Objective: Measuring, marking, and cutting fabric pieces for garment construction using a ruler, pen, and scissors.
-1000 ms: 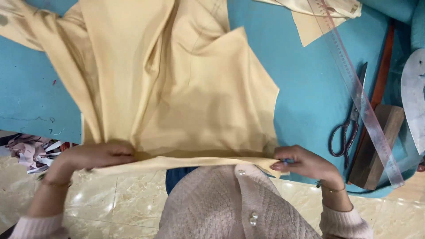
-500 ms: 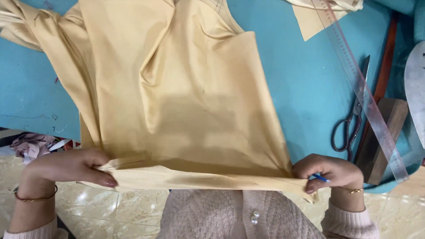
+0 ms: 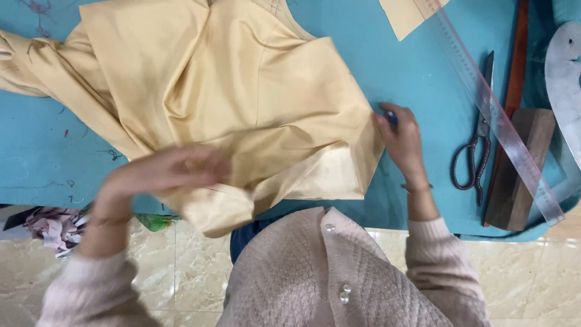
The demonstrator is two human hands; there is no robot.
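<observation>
Teal covers the counter (image 3: 411, 79) under a rumpled piece of yellow cloth (image 3: 242, 103), which spreads from centre toward 10 o'clock and hangs over the near edge. My left hand (image 3: 163, 172) is blurred on the cloth's lower fold; I cannot tell whether its fingers are clenched. My right hand (image 3: 402, 142), at 3 o'clock of the cloth, pinches a small blue marker (image 3: 391, 116) beside the cloth's edge. I judge the piece unfinished: folded, creased, no cutting visible. No packages or labels show. At 2 o'clock lie black scissors (image 3: 475, 145) and a clear ruler (image 3: 496, 115).
</observation>
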